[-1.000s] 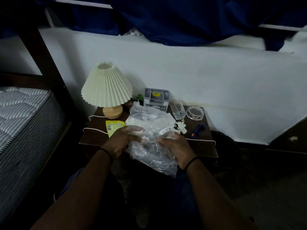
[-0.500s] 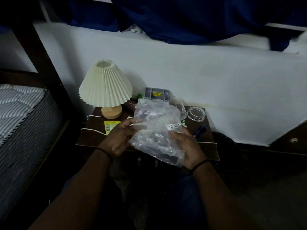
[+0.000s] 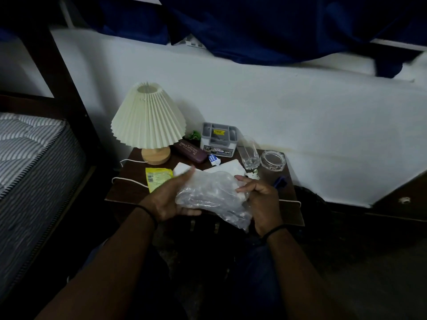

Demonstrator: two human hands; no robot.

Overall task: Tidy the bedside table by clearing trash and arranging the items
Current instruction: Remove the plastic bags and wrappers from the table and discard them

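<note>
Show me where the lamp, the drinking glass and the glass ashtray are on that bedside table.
lamp (image 3: 147,118), head view, on the pleated shade.
drinking glass (image 3: 248,153), head view, on its clear wall.
glass ashtray (image 3: 272,160), head view, on its rim.

Crumpled plastic bag (image 3: 211,195) between both hands

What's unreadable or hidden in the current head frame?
- Contents of the clear plastic bag: crumpled film and dim light hide them.
- White paper: its near part is covered by the bag and the left hand.
- Blue object near the right hand: motion-blurred, unidentifiable.
- Yellow packet: print too small to read.
- Table front: too dark.
</note>
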